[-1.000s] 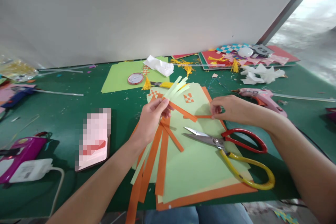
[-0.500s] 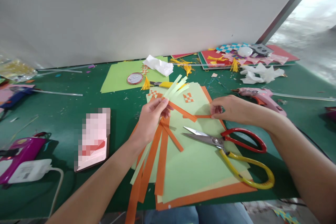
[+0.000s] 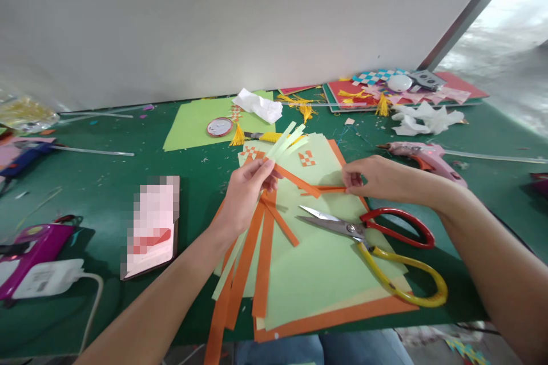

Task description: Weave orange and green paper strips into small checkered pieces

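My left hand (image 3: 252, 182) is closed on a bunch of pale green paper strips (image 3: 286, 142), pinching them between thumb and fingers; an orange strip (image 3: 297, 181) runs out of the same grip to the right. Below this hand more orange paper strips (image 3: 246, 268) fan out toward the table's front edge. At the right side of the light green sheets (image 3: 317, 274), the fingers of my right hand (image 3: 363, 177) pinch the end of a narrow orange paper strip (image 3: 331, 189). Large scissors (image 3: 353, 231) with one red and one yellow handle lie partly open just below it.
A phone (image 3: 154, 228) lies left, near a purple device (image 3: 43, 245) and a white adapter (image 3: 53, 278). The pink glue gun (image 3: 428, 157) rests at right. Behind are a yellow cutter (image 3: 270, 137), a round tin lid (image 3: 220, 126), crumpled tissue (image 3: 259, 106) and yellow tassels (image 3: 305, 109).
The orange strip in my right hand has shifted slightly, and a second thin orange edge now shows beside it. My left hand and the scissors have stayed in place.
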Demonstrator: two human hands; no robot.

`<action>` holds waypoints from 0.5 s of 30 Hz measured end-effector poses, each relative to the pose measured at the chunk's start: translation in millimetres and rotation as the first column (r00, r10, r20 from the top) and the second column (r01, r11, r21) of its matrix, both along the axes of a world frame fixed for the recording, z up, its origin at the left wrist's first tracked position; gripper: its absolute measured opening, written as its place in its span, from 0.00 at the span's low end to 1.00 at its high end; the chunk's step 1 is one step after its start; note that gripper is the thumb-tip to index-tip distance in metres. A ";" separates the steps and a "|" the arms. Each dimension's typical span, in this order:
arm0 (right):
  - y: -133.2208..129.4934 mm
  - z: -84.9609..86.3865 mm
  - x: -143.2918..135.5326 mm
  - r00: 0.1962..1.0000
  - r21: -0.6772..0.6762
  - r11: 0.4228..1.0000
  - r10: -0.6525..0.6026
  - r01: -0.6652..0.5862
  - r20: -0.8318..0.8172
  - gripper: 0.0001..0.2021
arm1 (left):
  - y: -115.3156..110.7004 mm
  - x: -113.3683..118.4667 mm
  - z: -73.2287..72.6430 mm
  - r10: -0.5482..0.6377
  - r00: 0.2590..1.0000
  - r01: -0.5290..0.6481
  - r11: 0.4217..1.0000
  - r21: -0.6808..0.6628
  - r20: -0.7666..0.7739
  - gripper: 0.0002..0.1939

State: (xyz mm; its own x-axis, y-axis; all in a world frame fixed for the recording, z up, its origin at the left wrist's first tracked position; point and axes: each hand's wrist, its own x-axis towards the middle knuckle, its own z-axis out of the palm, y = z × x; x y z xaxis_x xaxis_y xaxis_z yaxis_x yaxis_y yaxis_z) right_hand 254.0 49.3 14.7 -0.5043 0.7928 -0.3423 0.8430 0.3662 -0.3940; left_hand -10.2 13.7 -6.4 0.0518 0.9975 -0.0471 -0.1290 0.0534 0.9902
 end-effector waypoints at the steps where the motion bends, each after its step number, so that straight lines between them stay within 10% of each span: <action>1: -0.2 0.6 0.0 1.000 -0.010 1.000 0.007 -0.007 -0.003 0.05 | 0.0 -0.2 -0.2 0.000 1.000 0.000 1.000 0.001 0.000 0.13; 15: -1.4 -2.0 2.1 0.992 -0.014 0.992 0.122 -0.122 -0.041 0.07 | 0.1 0.1 -0.5 -0.004 1.000 0.004 1.000 0.001 -0.011 0.13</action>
